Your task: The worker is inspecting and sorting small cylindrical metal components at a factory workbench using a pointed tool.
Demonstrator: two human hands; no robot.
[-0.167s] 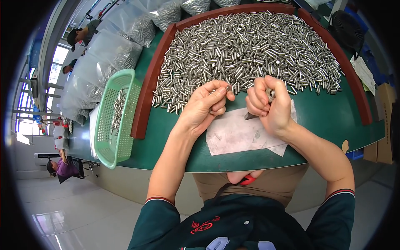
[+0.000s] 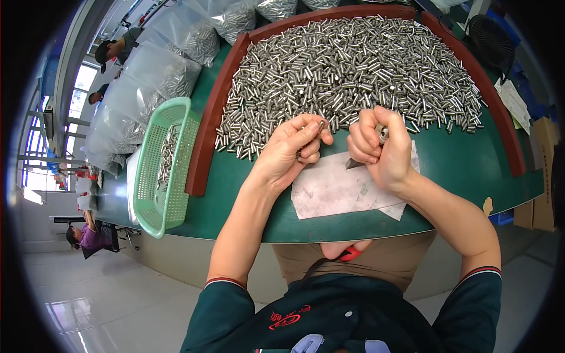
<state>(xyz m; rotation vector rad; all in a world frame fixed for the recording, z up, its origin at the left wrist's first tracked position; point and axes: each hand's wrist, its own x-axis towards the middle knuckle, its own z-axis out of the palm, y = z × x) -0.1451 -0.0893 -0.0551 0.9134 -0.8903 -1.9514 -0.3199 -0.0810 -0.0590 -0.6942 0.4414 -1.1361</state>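
Observation:
My left hand (image 2: pixel 291 146) pinches a short metal pin (image 2: pixel 321 126) between thumb and fingertips, just at the near edge of a broad heap of similar metal pins (image 2: pixel 353 65). To its right, my right hand (image 2: pixel 382 144) is closed in a fist around a hand tool (image 2: pixel 352 163); a dark, pointed end sticks out below the fingers, and a pale round end shows at the top. Most of the tool is hidden by the fist. Under both hands lies a smudged whitish sheet (image 2: pixel 335 197) on the green tabletop (image 2: pixel 247 215).
A reddish-brown wooden frame (image 2: pixel 207 141) borders the heap at left, back and right. The green plastic basket (image 2: pixel 162 217) at left holds some pins. Clear bags of pins (image 2: pixel 176 76) line the far left; a black fan (image 2: pixel 489 41) stands back right. Other people sit far left.
The pin in my left fingertips has turned slightly and shows more of its length. My right hand and its tool have stayed in place.

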